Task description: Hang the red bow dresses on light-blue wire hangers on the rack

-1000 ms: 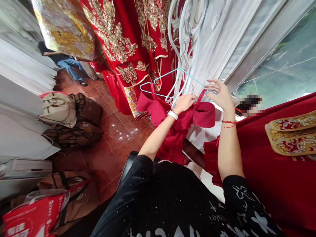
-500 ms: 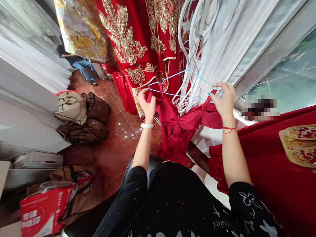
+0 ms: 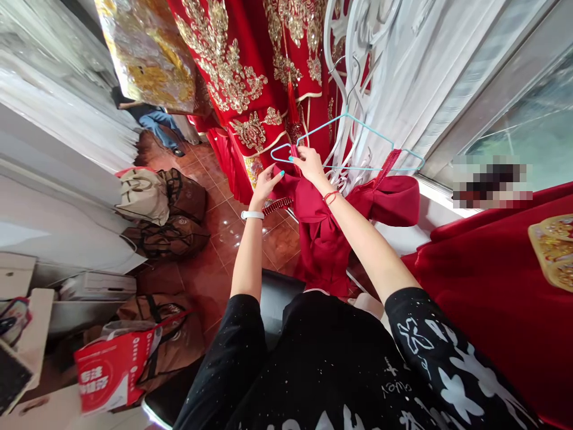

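Note:
A light blue wire hanger [image 3: 367, 126] hangs by its hook from a white scrolled metal rack [image 3: 340, 36]. A red dress [image 3: 322, 230] with a large bow-like bodice hangs below it. Its right strap [image 3: 387, 168] lies over the hanger's right arm. My right hand [image 3: 310, 164] pinches the left strap [image 3: 294, 151] by the hanger's left arm. Close beside it, my left hand [image 3: 265, 186] has its fingers apart and holds nothing, near the dress's shoulder.
A red gown with gold embroidery [image 3: 233, 71] hangs just left of the rack. Red velvet cloth [image 3: 492, 251] with gold-trimmed panels lies at right, below a window [image 3: 505, 77]. Bags [image 3: 165, 221] stand on the tiled floor [image 3: 237, 239]. A person in jeans [image 3: 156, 122] is farther off.
My right hand has crossed from the right strap to the left strap, and the right strap stays on the hanger. The dress has shifted slightly, and my left hand stays near the left shoulder.

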A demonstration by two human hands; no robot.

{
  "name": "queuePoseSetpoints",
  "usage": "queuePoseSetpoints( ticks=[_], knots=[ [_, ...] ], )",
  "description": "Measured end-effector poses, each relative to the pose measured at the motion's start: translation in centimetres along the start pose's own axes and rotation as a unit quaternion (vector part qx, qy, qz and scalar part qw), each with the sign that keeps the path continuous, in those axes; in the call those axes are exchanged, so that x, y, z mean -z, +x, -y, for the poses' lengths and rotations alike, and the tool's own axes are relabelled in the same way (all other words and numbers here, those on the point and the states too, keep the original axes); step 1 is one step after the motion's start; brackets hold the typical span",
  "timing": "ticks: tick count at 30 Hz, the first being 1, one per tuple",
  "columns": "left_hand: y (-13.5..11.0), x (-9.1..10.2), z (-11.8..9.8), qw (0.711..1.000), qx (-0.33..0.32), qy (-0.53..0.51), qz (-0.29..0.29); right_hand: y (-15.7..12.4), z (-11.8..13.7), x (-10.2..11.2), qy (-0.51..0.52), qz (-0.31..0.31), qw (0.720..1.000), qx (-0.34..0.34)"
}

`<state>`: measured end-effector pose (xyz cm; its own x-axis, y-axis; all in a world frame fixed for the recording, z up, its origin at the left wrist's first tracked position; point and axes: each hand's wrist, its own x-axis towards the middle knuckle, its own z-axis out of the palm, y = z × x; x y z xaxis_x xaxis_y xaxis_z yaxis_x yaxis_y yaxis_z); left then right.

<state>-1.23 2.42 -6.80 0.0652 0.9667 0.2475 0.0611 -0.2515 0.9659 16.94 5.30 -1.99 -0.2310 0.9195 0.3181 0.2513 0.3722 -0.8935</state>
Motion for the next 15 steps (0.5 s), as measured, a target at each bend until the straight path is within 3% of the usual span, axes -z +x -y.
queuePoseSetpoints(
  ticks=[4,11,15],
  knots=[
    [-1.5,-0.7,0.1,0.999,0.039,-0.026,-0.014,-1.0,0.3,-0.1,0.019,-0.046,0.999,-0.007],
    [-1.0,-0.6,0.7,0.993,-0.046,-0.041,-0.101,-2.3,1.0,0.9,0.019,-0.044,0.998,-0.043],
    [0.6,0.6,-2.3,0.993,-0.084,0.075,-0.037,-2.4,0.9,0.7,0.033,-0.038,0.998,-0.045]
  ],
)
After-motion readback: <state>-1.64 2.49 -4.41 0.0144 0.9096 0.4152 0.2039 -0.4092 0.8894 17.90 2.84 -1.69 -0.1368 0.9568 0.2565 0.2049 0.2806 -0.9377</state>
